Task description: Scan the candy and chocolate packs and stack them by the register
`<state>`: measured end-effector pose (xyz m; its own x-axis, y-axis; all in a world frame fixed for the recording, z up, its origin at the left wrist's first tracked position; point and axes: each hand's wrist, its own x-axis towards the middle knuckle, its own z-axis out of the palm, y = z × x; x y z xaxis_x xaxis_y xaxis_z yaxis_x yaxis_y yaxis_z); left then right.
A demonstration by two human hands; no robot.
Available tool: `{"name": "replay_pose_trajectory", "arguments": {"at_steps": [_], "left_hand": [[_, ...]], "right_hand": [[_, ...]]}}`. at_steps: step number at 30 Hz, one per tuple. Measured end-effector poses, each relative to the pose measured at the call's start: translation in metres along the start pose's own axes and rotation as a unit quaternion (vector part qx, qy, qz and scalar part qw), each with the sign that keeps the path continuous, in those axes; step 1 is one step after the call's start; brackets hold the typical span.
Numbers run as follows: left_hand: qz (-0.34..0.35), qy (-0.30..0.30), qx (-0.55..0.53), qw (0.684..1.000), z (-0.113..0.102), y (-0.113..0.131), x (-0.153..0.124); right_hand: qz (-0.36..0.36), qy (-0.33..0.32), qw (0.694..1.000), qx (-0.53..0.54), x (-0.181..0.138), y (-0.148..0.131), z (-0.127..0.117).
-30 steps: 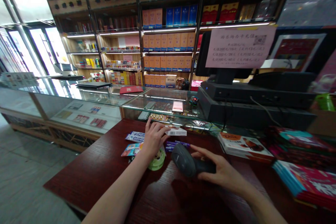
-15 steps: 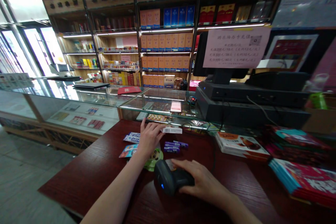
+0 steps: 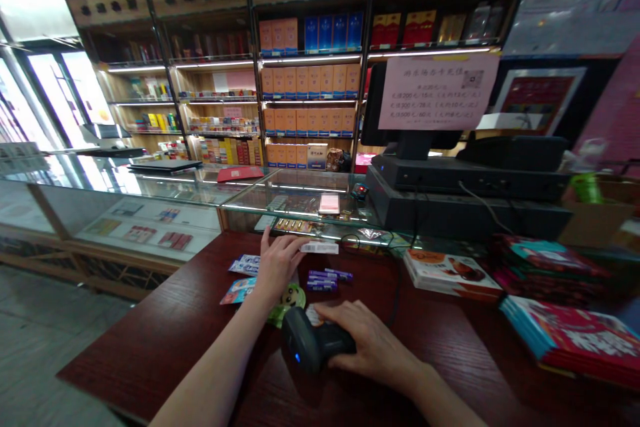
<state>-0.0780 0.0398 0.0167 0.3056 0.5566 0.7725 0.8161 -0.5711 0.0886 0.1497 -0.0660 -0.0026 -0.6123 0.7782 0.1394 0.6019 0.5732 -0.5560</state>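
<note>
My left hand reaches over the dark red wooden counter, its fingers closed at the left end of a slim white box. A printed barcode on the box's side faces me. In my right hand is a black barcode scanner with a blue light, its head pointing left. Under and beside my left wrist lie a green packet with a cartoon face, blue-and-white packets and a light-blue packet. Several purple wrapped sticks lie between the box and the scanner.
To the right are a flat white-and-brown box, red snack packs and dark packages. A cash register with a pink notice stands behind them. A glass display case borders the counter's far side, before stocked shelves.
The view has shifted slightly, so most things sit a little further left. The scanner has edged left with my right hand. My left hand stays at the white box.
</note>
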Motion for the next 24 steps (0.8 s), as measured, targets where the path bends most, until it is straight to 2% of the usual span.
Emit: {"name": "replay_pose_trajectory", "arguments": {"at_steps": [4, 7, 13, 18, 24], "left_hand": [[0.004, -0.001, -0.017, 1.000, 0.001, -0.003, 0.000], [0.002, 0.000, -0.029, 1.000, 0.002, -0.007, 0.001], [0.001, 0.017, -0.036, 0.999, -0.002, -0.011, 0.002], [-0.014, 0.031, -0.071, 0.997, -0.004, -0.012, 0.002], [-0.018, 0.031, -0.127, 0.991, -0.003, -0.010, 0.002]], "right_hand": [[-0.024, 0.011, 1.000, -0.010, -0.002, 0.000, -0.003], [-0.015, 0.038, 0.999, 0.002, -0.005, -0.001, -0.007], [0.034, 0.145, 0.987, 0.063, -0.006, 0.013, -0.010], [0.068, 0.257, 0.955, 0.134, -0.002, 0.035, -0.010], [0.127, 0.378, 0.885, 0.240, 0.002, 0.051, -0.017]]}}
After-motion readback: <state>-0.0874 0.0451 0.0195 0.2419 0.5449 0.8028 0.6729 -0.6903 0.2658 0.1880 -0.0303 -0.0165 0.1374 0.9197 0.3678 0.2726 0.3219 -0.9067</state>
